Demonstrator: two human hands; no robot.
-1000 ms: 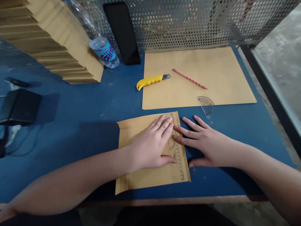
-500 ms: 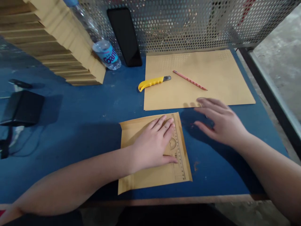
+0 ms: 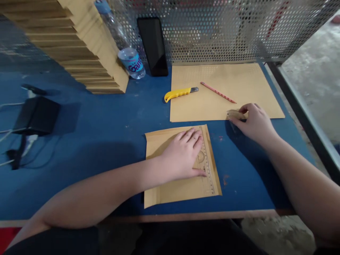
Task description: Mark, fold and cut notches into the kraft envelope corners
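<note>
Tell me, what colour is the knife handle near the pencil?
Yellow: the utility knife shows clearly in the head view.

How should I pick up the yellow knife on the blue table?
Grip the yellow knife by its curved plastic handle, the left end, which lies on the bare blue table. Come from above and the left, since the metal blade end points right, over the big brown sheet, toward the pencil.

Yellow knife (image 3: 180, 94), blue table (image 3: 106, 120)

Left hand (image 3: 184, 156) flat, fingers spread and pressing down, right hand (image 3: 255, 122) curled, fingertips pinching
</note>
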